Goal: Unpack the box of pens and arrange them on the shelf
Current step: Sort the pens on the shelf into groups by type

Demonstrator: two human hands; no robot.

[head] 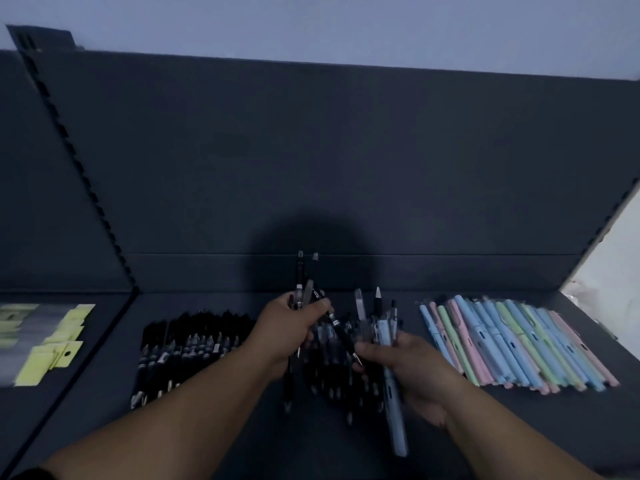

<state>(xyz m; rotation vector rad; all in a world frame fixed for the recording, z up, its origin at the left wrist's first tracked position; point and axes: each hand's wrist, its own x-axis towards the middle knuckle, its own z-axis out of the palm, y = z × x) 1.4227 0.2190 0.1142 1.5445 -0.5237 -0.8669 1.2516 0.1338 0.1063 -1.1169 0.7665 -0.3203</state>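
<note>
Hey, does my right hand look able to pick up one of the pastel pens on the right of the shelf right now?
Probably not cleanly. The way to the pastel pens lies open, but the right hand is gripping a mixed bunch of pens, so its fingers are full.

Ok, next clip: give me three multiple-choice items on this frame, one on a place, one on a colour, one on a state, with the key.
1. Where on the shelf do the pastel pens lie?
A) far left
B) under the forearms
C) at the right

2. What colour is the long pen in the right hand?
A) light blue
B) red
C) yellow

3. What is the left hand doing?
A) resting flat
B) gripping a bunch of dark pens
C) hanging empty

Key: 1 C, they lie in a row right of the right hand; 2 A, its pale blue barrel shows below the palm; 3 B, the fingers curl round the bunch.
</note>
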